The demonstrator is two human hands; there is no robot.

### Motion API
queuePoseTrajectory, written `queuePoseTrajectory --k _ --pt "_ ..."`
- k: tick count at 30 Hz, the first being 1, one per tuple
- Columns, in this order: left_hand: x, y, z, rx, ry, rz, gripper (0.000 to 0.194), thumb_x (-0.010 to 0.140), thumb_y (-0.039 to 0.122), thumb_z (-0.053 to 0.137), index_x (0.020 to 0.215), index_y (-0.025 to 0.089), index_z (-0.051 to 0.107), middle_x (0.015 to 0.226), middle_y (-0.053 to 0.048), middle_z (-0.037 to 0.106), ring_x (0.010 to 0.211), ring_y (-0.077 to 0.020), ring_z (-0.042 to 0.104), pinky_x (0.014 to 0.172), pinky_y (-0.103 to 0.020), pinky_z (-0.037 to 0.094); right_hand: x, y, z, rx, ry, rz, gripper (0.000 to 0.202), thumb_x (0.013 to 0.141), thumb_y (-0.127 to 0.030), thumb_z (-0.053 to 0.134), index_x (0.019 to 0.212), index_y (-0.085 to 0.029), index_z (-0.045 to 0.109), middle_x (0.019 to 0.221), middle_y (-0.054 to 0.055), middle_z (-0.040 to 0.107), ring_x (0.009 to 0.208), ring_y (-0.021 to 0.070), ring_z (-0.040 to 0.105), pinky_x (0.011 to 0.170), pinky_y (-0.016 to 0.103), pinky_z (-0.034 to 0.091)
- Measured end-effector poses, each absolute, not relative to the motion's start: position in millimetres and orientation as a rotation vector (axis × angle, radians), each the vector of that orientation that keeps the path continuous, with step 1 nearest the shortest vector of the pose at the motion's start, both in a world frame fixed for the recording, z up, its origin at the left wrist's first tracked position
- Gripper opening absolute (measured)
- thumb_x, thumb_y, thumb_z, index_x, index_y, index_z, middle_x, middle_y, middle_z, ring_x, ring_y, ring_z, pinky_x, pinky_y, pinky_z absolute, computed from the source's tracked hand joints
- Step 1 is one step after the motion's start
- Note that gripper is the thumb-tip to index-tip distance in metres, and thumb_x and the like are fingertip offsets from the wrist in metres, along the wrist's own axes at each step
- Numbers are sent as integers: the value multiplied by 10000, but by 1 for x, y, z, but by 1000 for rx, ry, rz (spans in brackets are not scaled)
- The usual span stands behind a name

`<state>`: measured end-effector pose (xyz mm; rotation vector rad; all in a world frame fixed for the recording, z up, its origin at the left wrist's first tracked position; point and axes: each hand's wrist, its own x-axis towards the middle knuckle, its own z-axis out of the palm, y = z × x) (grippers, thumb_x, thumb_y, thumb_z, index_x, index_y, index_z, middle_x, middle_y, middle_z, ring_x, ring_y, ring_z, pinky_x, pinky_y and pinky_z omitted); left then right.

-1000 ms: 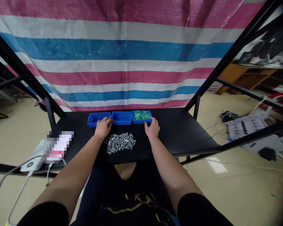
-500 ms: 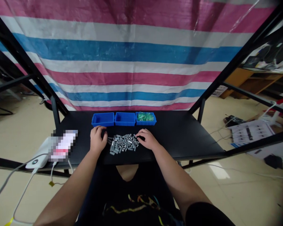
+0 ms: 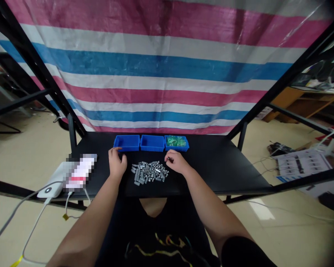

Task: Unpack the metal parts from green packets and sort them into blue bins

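Note:
Small grey metal parts (image 3: pixel 149 172) lie in a loose pile on the black table (image 3: pixel 211 163). Left of the pile my left hand (image 3: pixel 117 162) is open, its fingertips by the front edge of the left blue bin (image 3: pixel 128 143). My right hand (image 3: pixel 176 161) is at the pile's upper right, fingers pinched on a small metal part (image 3: pixel 170 160). Behind the pile is the middle blue bin (image 3: pixel 152 143), with nothing seen inside. The right blue bin (image 3: pixel 188 148) holds green, clear-wrapped items.
A pixelated phone-like device (image 3: pixel 81 172) and a white power bank (image 3: pixel 50 187) with cables lie at the table's left side. A striped sheet (image 3: pixel 161 85) hangs behind the table. Black frame posts (image 3: pixel 241 137) rise on both sides.
My right hand has lifted off the pile's edge with a small metal part in its fingers. My left hand has shifted away from the pile, towards the left bin. The whole view has shifted slightly.

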<state>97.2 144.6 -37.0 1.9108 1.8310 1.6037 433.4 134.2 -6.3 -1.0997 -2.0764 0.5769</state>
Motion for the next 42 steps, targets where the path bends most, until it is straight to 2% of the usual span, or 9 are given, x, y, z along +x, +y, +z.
queuePoseTrajectory --k 3,7,9,13,17,21,28,36,42 --pt "92 148 -40 1802 1856 1639 253 823 209 575 1074 175 577 1083 -117 558 937 -252 586 938 -450 523 396 157 20 -969 -2264 667 172 740 -27 640 745 -183 712 814 5 588 646 103 551 680 259 498" --pt "87 152 -45 1744 1838 1670 278 824 236 589 1095 182 557 1065 -86 544 903 -222 563 913 -421 513 342 180 40 -861 -1914 791 285 822 -166 705 1101 -227 717 1212 61 574 870 123 661 747 253 567" --pt "86 151 -46 1717 1823 1669 279 824 236 594 1096 184 556 1061 -78 552 900 -214 565 895 -400 508 330 182 43 -889 -1913 831 343 818 -195 730 1156 -241 695 1259 62 549 845 113 677 706 240 562" --pt "89 150 -44 1739 1756 1580 210 820 219 582 1029 199 583 960 -45 599 862 -200 585 825 -344 496 347 174 29 -1035 -2018 693 157 837 -172 689 988 -206 715 1058 33 616 670 82 616 681 251 519" --pt "91 146 -40 1833 1670 1419 104 818 213 567 905 211 625 879 -21 629 790 -179 589 734 -302 478 392 159 -5 -1138 -1959 582 90 855 -183 628 868 -201 715 810 14 639 685 134 591 667 264 478" --pt "88 134 -38 1964 1498 1204 154 846 241 567 944 212 683 932 -34 675 815 -184 619 745 -311 500 427 144 -38 -1216 -1760 633 146 871 -307 624 896 -195 715 776 21 650 634 144 560 616 274 454" --pt "85 104 -32 2456 1451 746 339 956 347 546 1254 273 691 1181 -68 683 1107 -257 600 990 -438 455 444 143 -53 -1291 -1450 690 220 850 -400 631 870 -193 704 741 13 640 651 155 561 624 275 436" --pt "88 103 -33 2457 1543 755 260 977 455 560 1095 248 663 1107 -66 696 1117 -271 581 998 -439 427 444 143 -49 -1296 -1468 698 211 849 -395 622 858 -199 701 722 -4 611 645 149 540 631 274 420" --pt "89 102 -35 2379 1577 839 174 961 404 576 1004 246 634 973 -51 700 940 -246 608 883 -401 477 441 138 -46 -1199 -1644 664 151 845 -293 640 932 -202 723 827 14 613 688 145 552 658 275 464"
